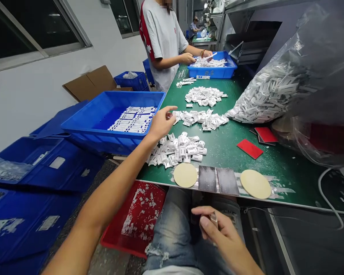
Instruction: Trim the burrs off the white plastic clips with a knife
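Observation:
My left hand (161,123) reaches over the table's left edge, at the near end of a loose pile of white plastic pieces (205,119). Its index finger and thumb are apart, and I see nothing held between them. Below it lies a nearer heap of small white plastic parts (182,149). My right hand (219,229) is closed above my lap, in front of the table edge. A small metal tool (214,219) shows between its thumb and fingers; most of it is hidden, so its exact kind is unclear.
Two cream discs (185,175) and dark pads (218,179) line the front edge. A blue bin (111,133) with rows of white parts stands left, a red bin (111,238) below. A bulging plastic bag (275,88) sits right. A co-worker (164,38) handles parts behind.

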### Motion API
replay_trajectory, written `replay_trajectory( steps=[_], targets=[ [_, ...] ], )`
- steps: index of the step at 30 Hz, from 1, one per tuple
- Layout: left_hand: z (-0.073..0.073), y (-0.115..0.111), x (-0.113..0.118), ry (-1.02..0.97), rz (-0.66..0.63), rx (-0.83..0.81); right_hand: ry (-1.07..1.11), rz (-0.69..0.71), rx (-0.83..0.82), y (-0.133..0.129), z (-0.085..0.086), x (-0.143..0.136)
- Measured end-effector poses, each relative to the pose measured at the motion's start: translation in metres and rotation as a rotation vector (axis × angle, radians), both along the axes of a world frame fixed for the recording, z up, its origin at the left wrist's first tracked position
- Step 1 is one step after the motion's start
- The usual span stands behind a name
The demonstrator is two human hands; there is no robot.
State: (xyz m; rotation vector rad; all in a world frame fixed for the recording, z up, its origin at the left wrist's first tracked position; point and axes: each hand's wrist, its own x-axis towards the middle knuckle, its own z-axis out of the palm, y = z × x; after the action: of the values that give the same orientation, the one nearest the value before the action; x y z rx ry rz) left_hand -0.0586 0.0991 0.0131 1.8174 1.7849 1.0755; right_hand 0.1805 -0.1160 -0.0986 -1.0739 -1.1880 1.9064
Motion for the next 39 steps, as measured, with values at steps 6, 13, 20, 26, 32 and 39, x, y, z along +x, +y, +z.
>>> replay_trajectory(
  steps=[6, 13, 20, 26, 32, 39],
  targets=[
    [-0.008, -0.17, 0.022, -0.667, -0.138, -0.331, -0.236, -0.199, 0.617, 0.004, 0.035, -0.027],
    [-0.042, -0.246, 0.024, -0.495, -0.017, -0.3, -0.184, -0.053, 0.827, 0.003, 0.046, -0.051],
    [-0.073, -0.27, 0.007, -0.156, -0.073, -0.151, -0.315, 0.05, 0.843, -0.012, 0.031, -0.065],
    [-0.107, -0.294, -0.008, -0.068, 0.014, -0.304, -0.306, 0.175, 0.693, -0.031, 0.014, -0.08],
    [-0.141, -0.296, -0.067, -0.042, 0.361, -0.424, -0.209, 0.135, 0.367, -0.032, 0.013, -0.079],
    [-0.093, -0.286, -0.014, -0.662, 0.192, -0.528, -0.2, 0.149, 0.09, -0.025, 0.013, -0.081]
  ],
)
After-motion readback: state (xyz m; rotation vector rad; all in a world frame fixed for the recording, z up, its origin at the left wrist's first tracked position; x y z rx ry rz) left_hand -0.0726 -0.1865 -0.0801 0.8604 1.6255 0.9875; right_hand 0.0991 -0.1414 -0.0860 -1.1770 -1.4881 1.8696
